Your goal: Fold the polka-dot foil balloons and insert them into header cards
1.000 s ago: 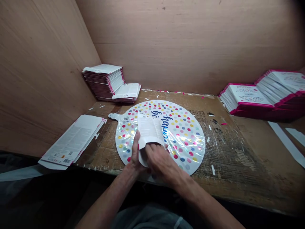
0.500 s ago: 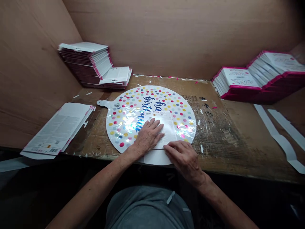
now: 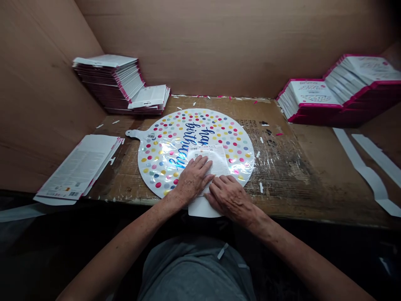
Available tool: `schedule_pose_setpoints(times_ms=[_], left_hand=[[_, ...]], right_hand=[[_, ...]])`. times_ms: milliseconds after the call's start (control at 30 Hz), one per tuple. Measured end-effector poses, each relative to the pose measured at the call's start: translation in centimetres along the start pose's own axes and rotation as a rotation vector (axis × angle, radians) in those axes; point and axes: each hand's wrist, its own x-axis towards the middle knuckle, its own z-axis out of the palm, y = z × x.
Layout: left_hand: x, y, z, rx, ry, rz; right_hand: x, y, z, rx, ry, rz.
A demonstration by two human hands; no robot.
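white printed envelope [image 3: 219, 162] with blank flap [image 3: 203, 207] lies under outstretched left fingers [image 3: 203, 162] and curled right fingers [image 3: 218, 184], grip unclear.

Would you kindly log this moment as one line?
left hand: resting on white packet | right hand: touching packet near flap | packet: overlapping dotted balloon, flap extended

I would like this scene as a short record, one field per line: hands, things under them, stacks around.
Left hand: palm down on the white packet
Right hand: fingers bent, touching the packet's lower part
Flap: open, at the packet's near end
Balloon: flat, dotted, under the packet, neck pointing left
Back left: stack of packets
Back right: pink-edged stack
Front left: printed pile
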Motion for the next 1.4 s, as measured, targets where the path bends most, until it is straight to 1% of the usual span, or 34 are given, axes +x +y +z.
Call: schedule_pose_setpoints(times_ms=[67,100,167,200,233,300,367,400,500,533,567,633,700,733,800,867,900,933,967,1000,1033,1100,1133,1167,1233,1300,1333,1400], left_hand=[[0.2,-0.1,0.1,0.009,-0.005,0.022],[0.3,-0.1,0.2,0.012,0.0,0.031],[0.6,-0.3,0.4,0.015,0.018,0.054],[0.7,-0.4,0.5,0.013,0.026,0.068],[0.9,-0.4,0.6,0.006,0.03,0.086],[1.2,-0.6,0.7,-0.015,0.035,0.12],[1.2,-0.6,0.7,-0.046,0.071,0.123],[0.9,-0.6,0.6,-0.069,0.108,0.118],[-1.0,-0.4,-0.2,-0.186,0.247,0.126],[-2.0,-0.3,-0.6,-0.227,0.263,0.155],[-3.2,-0.2,-0.9,-0.261,0.255,0.193],[-5.5,-0.1,-1.4,-0.3,0.198,0.26],[-7.3,0.0,-1.6,-0.318,0.162,0.278],[-7.8,0.0,-1.6,-0.329,0.164,0.259],[-8.0,0.3,-1.3,-0.344,0.195,0.155],[-7.4,0.8,-0.9,-0.311,0.242,-0.037],[-6.9,1.2,-0.7,-0.267,0.268,-0.148],[-6.4,1.4,-0.4,-0.207,0.296,-0.252],[-6.0,1.7,-0.2,-0.143,0.318,-0.334],[-5.6,1.9,0.1,-0.086,0.332,-0.389],[-5.3,2.1,0.3,-0.047,0.341,-0.42],[-5.1,2.3,0.5,-0.041,0.353,-0.424],[-5.2,2.4,0.5,-0.072,0.364,-0.414],[-5.4,2.5,0.4,-0.119,0.38,-0.407],[-6.0,3.0,-0.2,-0.239,0.414,-0.433],[-6.4,3.5,-1.0,-0.408,0.424,-0.538],[-6.5,3.7,-1.4,-0.532,0.414,-0.612],[-6.4,3.9,-2.2,-0.87,0.36,-0.743]], right_hand=[[-0.5,0.2,-0.5,-0.009,-0.039,-0.025],[-1.2,0.4,-0.9,0.023,-0.064,-0.049],[-3.5,0.8,-1.9,0.146,-0.097,-0.11],[-4.8,0.9,-2.4,0.213,-0.085,-0.124],[-6.0,1.1,-2.7,0.264,-0.046,-0.117],[-7.6,1.1,-3.0,0.307,0.087,-0.068],[-8.0,0.8,-2.5,0.292,0.2,-0.029],[-7.8,0.5,-2.1,0.276,0.229,-0.035],[-6.9,-0.3,-0.8,0.223,0.256,-0.074],[-6.6,-0.4,-0.5,0.21,0.259,-0.078],[-6.5,-0.5,-0.3,0.202,0.262,-0.077],[-6.3,-0.5,-0.1,0.208,0.26,-0.078],[-6.1,-0.3,-0.2,0.254,0.263,-0.063],[-5.9,-0.2,-0.2,0.294,0.263,-0.028],[-5.1,0.0,-0.2,0.397,0.238,0.11],[-4.1,0.1,-0.1,0.485,0.174,0.285],[-3.6,0.1,0.0,0.485,0.16,0.36],[-3.3,0.1,0.1,0.449,0.161,0.404],[-3.2,0.1,0.2,0.39,0.17,0.401],[-3.4,0.1,0.3,0.322,0.179,0.356],[-3.8,0.1,0.3,0.258,0.182,0.278],[-5.2,0.1,0.3,0.197,0.174,0.103],[-6.0,0.2,0.3,0.198,0.181,0.044],[-6.7,0.3,0.2,0.202,0.205,0.017],[-7.6,0.6,-0.1,0.208,0.272,0.013],[-7.4,0.8,-0.6,0.202,0.352,0.029],[-6.9,0.8,-0.8,0.2,0.395,0.037],[-5.2,0.7,-1.0,0.213,0.47,0.04]])
